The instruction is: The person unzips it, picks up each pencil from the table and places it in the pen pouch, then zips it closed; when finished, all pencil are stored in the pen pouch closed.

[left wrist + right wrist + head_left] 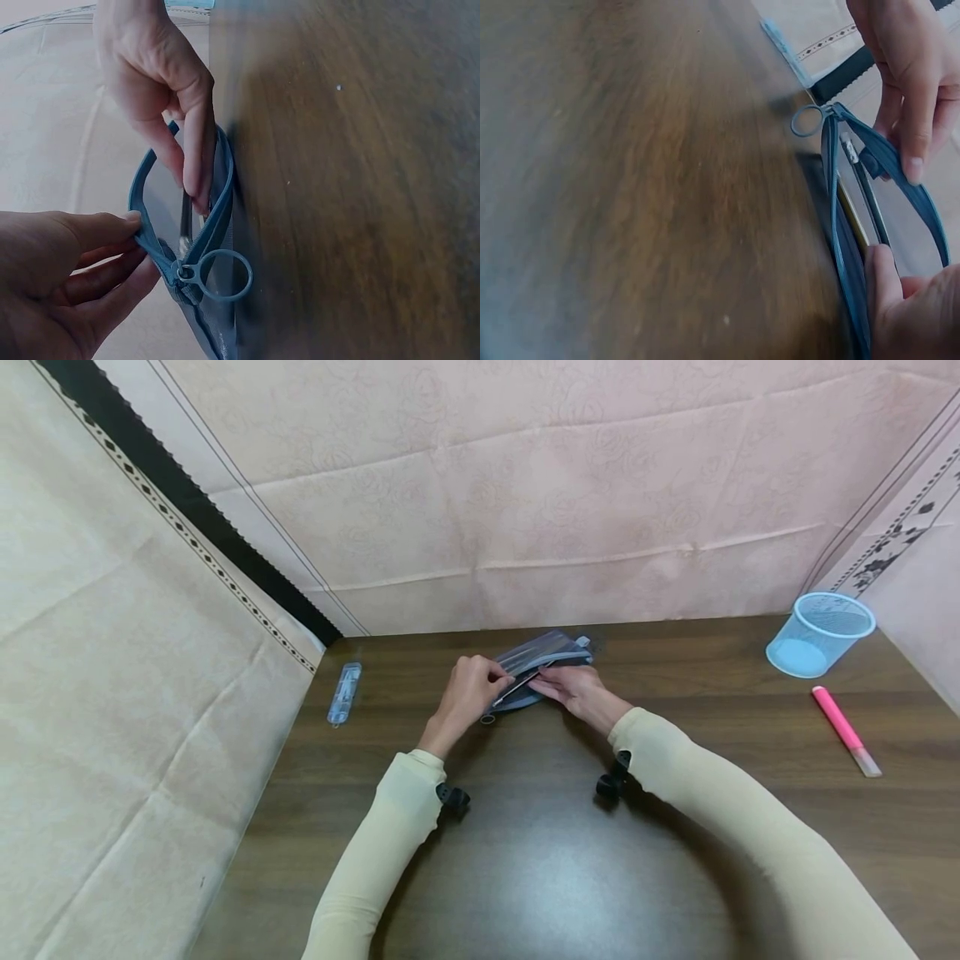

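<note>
A clear pouch with a blue zipper (534, 652) lies near the table's far edge, unzipped and held wide. My left hand (468, 689) pinches one zipper edge between thumb and fingers. From the other side my right hand (576, 687) reaches into the mouth, its fingers gripping a slim dark pencil (866, 191) with a silvery end. Alongside it in the pouch lies a gold-coloured stick (853, 215). The blue pull ring (250, 281) hangs at the zipper's end. My right fingers hide the pencil's other end.
On the left of the table lies a small clear-blue case (344, 693). A translucent blue cup (813, 639) stands at the back right, with a pink marker (840, 722) in front of it. Pale cloth (570, 510) rises behind the table.
</note>
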`<state>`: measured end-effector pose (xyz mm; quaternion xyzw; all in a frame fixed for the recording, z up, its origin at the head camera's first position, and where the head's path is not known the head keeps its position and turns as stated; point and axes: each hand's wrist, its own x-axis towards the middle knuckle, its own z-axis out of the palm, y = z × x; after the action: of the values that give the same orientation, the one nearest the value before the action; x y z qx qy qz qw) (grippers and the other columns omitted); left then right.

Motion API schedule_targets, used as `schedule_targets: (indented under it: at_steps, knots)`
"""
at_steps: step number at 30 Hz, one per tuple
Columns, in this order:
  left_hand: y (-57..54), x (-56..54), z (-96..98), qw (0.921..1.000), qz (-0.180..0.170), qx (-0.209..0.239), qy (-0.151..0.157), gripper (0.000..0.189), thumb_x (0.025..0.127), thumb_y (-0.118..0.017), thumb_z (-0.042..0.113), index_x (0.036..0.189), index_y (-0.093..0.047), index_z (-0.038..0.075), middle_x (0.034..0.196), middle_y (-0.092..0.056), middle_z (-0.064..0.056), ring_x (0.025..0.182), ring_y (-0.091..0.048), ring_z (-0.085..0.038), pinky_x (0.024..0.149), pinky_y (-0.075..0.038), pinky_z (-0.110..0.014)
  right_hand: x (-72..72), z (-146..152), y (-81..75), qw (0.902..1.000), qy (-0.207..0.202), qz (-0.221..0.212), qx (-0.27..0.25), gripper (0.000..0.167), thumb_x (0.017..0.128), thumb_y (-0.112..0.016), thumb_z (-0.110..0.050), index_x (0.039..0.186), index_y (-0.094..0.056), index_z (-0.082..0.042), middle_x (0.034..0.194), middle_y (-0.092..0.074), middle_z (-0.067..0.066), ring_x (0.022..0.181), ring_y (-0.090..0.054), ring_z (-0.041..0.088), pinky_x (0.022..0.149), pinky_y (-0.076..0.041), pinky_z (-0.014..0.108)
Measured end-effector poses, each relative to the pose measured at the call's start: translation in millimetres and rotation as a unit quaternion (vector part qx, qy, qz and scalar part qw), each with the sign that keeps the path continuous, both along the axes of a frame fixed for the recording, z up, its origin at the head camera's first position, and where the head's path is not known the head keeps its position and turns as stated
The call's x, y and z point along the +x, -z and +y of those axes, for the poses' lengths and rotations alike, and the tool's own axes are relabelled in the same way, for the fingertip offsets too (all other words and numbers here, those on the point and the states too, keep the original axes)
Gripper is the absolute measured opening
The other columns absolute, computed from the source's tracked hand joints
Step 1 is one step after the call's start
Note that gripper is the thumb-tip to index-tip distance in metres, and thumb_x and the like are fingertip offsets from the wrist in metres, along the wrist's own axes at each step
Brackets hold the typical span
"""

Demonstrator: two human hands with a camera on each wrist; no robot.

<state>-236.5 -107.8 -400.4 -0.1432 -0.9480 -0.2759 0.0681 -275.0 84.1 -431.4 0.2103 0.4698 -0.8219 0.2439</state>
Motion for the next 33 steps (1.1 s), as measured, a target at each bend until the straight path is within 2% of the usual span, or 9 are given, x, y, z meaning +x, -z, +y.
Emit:
schedule_targets:
  at_steps: [4,7,11,16,21,25,29,31,33]
  knots:
    - [0.6,0.1,1.4,1.0000,0.002,-0.003,0.000,0.012,0.094,-0.073,0.017,0.092,-0.082,0.009,0.088,-0.078,-0.003,0.071,-0.060,-0.011,0.061,-0.046,-0.022,0.1,-5.0,0.4,0.9998,0.019,-0.004,0.010,0.048,0.097,-0.057,0.008,0.144,-0.051,0.000,0.129,-0.067,0.019,0.122,-0.064,0.026,0.098,-0.054,0.034]
    - [1.2,0.8,2.1,1.0000,0.002,-0.005,-0.001,0.012,0.094,-0.073,0.017,0.092,-0.082,0.009,0.089,-0.078,-0.003,0.073,-0.061,-0.011,0.063,-0.048,-0.023,0.4,-7.8,0.3,0.9996,0.025,-0.007,0.006,0.049,0.097,-0.055,0.010,0.145,-0.049,0.000,0.145,-0.054,0.019,0.131,-0.056,0.027,0.100,-0.052,0.034]
    - [1.4,2.0,3.3,1.0000,0.000,-0.006,-0.003,0.012,0.094,-0.073,0.017,0.092,-0.082,0.009,0.089,-0.078,-0.004,0.073,-0.062,-0.012,0.064,-0.050,-0.025,1.1,-10.3,-0.3,0.9995,0.031,-0.006,0.004,0.051,0.097,-0.054,0.011,0.147,-0.047,0.000,0.149,-0.051,0.019,0.133,-0.054,0.027,0.103,-0.050,0.033]
    - [1.8,3.1,4.8,1.0000,-0.007,-0.002,-0.001,0.012,0.093,-0.074,0.017,0.094,-0.082,0.008,0.091,-0.078,-0.004,0.074,-0.061,-0.013,0.067,-0.050,-0.026,2.9,-11.3,0.1,0.9993,0.037,-0.001,0.011,0.049,0.098,-0.053,0.010,0.147,-0.048,0.001,0.146,-0.054,0.020,0.131,-0.057,0.028,0.102,-0.051,0.034]
    - [4.0,4.4,5.1,0.9998,-0.020,-0.008,0.003,0.014,0.093,-0.074,0.019,0.097,-0.082,0.009,0.094,-0.078,-0.005,0.076,-0.061,-0.014,0.069,-0.051,-0.025,9.6,-9.7,-1.6,0.9993,0.025,0.019,0.023,0.048,0.099,-0.052,0.009,0.146,-0.049,0.000,0.145,-0.055,0.021,0.129,-0.059,0.029,0.102,-0.051,0.035]
    - [5.3,4.6,4.3,0.9997,-0.020,-0.008,0.011,0.015,0.093,-0.074,0.019,0.099,-0.082,0.008,0.096,-0.078,-0.006,0.077,-0.063,-0.015,0.071,-0.054,-0.026,24.0,-8.2,-6.3,0.9994,0.012,0.028,0.015,0.045,0.100,-0.053,0.007,0.145,-0.050,0.002,0.146,-0.054,0.023,0.130,-0.058,0.028,0.101,-0.051,0.032]
    - [7.2,4.0,0.6,0.9995,-0.010,-0.010,0.029,0.016,0.093,-0.074,0.019,0.101,-0.081,0.006,0.099,-0.079,-0.008,0.079,-0.066,-0.015,0.074,-0.057,-0.027,48.8,-6.9,-12.9,0.9997,-0.004,0.019,-0.013,0.044,0.101,-0.053,0.003,0.145,-0.049,0.005,0.148,-0.051,0.024,0.129,-0.060,0.027,0.101,-0.051,0.028]
    - [7.6,4.3,-3.6,0.9992,-0.003,-0.010,0.039,0.017,0.093,-0.074,0.019,0.102,-0.080,0.006,0.100,-0.079,-0.008,0.080,-0.067,-0.016,0.076,-0.058,-0.029,62.3,-4.7,-16.4,0.9991,-0.033,0.017,-0.022,0.044,0.102,-0.051,0.001,0.146,-0.046,0.005,0.149,-0.049,0.025,0.127,-0.062,0.026,0.103,-0.050,0.029]
    - [7.7,5.0,-9.7,0.9991,0.002,-0.008,0.042,0.017,0.095,-0.072,0.018,0.104,-0.080,0.006,0.101,-0.078,-0.009,0.081,-0.067,-0.017,0.076,-0.058,-0.031,74.1,-1.2,-18.8,0.9963,-0.080,0.021,-0.022,0.045,0.103,-0.051,0.000,0.147,-0.045,0.006,0.149,-0.048,0.026,0.123,-0.065,0.026,0.105,-0.049,0.031]
